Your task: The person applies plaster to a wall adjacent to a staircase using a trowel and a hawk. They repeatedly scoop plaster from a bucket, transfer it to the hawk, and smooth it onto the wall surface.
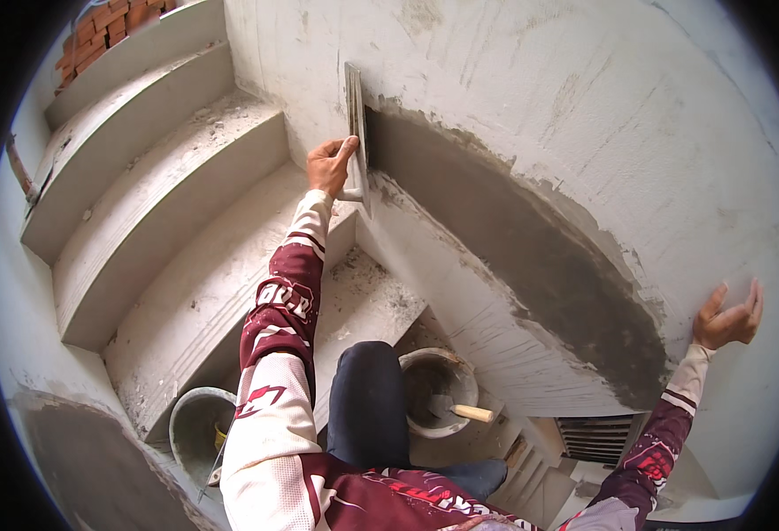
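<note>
My left hand [327,166] is closed round the handle of a long flat plastering trowel [355,106], seen nearly edge-on. Its blade stands against the wall at the upper left end of a strip of wet grey plaster [504,230]. The strip slants down to the right across the pale wall [584,97], with ragged edges. Beyond its lower end, my right hand [729,319] reaches out at the wall with fingers stretched and nothing in them; whether it touches the wall I cannot tell.
Curved concrete steps [168,177] with dust and crumbs rise at the left. Near my knee is a round bucket [416,426] with a wooden-handled trowel [469,412] in it. Another bucket [196,409] stands to the left. Red bricks [106,31] are stacked at the top left.
</note>
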Available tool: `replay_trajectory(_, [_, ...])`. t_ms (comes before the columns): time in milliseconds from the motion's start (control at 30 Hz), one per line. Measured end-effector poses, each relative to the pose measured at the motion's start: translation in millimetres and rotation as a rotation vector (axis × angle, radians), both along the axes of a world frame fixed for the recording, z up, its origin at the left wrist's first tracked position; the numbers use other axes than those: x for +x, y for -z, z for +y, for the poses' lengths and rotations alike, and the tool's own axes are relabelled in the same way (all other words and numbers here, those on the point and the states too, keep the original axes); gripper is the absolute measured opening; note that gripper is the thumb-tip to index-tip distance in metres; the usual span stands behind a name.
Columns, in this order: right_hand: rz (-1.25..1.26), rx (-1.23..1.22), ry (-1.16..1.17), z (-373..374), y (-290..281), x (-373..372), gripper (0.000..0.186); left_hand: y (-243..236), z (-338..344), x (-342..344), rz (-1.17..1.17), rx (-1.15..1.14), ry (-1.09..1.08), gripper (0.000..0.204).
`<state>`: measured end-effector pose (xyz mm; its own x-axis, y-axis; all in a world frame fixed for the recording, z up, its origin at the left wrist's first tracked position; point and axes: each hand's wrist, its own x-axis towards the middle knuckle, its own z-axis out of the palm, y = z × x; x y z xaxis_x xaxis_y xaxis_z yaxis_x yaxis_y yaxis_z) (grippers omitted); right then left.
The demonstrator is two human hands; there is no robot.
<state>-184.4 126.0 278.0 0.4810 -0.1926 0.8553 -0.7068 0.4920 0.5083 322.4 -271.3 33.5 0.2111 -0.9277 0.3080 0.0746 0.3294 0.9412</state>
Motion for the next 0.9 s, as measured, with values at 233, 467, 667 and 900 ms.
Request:
replay_trajectory(233, [0.001,-0.008,0.006,2,-2,-2,0.046,4,45,-44,0.021,-0.077,0.153,0.027])
replay_trajectory(467, [0.023,-0.011,-0.013,2,-1,-1,0.045,19,102,-108,-0.052,-0.128,0.095,0.036])
replay_trajectory(667, [0.037,-0.019,-0.062,0,-1,-2,0.048,19,153,-153,-0.052,-0.131,0.136,0.046])
replay_trajectory(900, [0.038,-0.038,-0.067,5,-3,2,0.051,19,218,-211,-0.23,-0.189,0.092,0.042])
